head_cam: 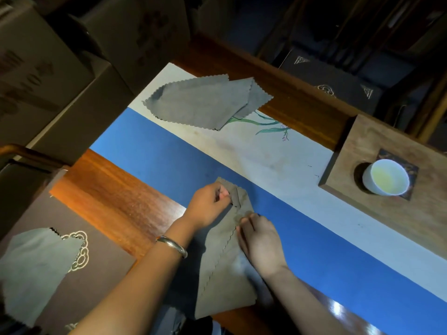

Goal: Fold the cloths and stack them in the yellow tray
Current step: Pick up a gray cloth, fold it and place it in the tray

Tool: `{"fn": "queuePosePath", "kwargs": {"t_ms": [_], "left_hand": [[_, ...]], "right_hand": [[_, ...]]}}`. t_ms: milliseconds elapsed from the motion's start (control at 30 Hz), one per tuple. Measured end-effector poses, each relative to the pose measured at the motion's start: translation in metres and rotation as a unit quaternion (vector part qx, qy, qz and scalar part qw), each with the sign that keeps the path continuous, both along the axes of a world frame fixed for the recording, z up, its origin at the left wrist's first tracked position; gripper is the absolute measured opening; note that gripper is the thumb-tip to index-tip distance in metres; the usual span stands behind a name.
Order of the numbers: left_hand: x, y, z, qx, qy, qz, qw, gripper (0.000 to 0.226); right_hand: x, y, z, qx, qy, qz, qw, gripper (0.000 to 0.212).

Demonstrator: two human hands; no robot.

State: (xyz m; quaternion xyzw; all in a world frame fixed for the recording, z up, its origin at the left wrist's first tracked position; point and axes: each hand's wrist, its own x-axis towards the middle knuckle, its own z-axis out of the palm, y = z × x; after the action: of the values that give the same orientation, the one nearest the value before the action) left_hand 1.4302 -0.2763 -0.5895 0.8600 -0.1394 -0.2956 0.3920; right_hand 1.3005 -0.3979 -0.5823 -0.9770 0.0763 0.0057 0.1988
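My left hand (208,205) pinched a folded corner of the cloth (225,267). My right hand (257,239) pressed flat on it, fingers together. More cloths (205,102) lay well beyond my fingers.

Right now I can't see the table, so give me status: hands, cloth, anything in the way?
Left hand pinching the cloth corner, right hand pressing it flat. Fold half done. Yellow tray not in view. Nothing in the way.

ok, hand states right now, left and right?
Left hand: pinching the far corner of the grey cloth.
Right hand: open, fingers pressing flat on that cloth.
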Motion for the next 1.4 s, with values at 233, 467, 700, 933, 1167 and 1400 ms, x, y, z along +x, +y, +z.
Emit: {"fn": "queuePosePath", "kwargs": {"t_ms": [233, 467, 700, 933, 1167, 1400], "left_hand": [[0.002, 0.025, 0.022, -0.033, -0.022, 0.038, 0.999, 0.019], [-0.003, 0.043, 0.066, -0.101, -0.046, 0.077, 0.991, 0.020], [-0.022, -0.008, 0.111, -0.151, 0.043, 0.083, 0.984, 0.021], [-0.045, -0.055, 0.152, -0.184, -0.018, -0.075, 0.980, 0.019], [-0.077, -0.118, 0.197, -0.218, -0.077, -0.160, 0.960, 0.011], [-0.136, -0.190, 0.222, -0.223, -0.149, -0.187, 0.945, 0.018]], "right_hand": [[-0.027, -0.019, 0.029, 0.148, -0.012, -0.139, 0.979, 0.010], [-0.067, -0.031, 0.081, 0.256, -0.101, -0.318, 0.907, 0.015], [-0.099, -0.023, 0.129, 0.315, -0.210, -0.386, 0.842, 0.018], [-0.149, -0.052, 0.179, 0.223, -0.296, -0.428, 0.825, 0.028], [-0.223, -0.118, 0.217, 0.132, -0.357, -0.482, 0.789, 0.029], [-0.308, -0.198, 0.233, 0.141, -0.403, -0.488, 0.761, 0.030]]}}
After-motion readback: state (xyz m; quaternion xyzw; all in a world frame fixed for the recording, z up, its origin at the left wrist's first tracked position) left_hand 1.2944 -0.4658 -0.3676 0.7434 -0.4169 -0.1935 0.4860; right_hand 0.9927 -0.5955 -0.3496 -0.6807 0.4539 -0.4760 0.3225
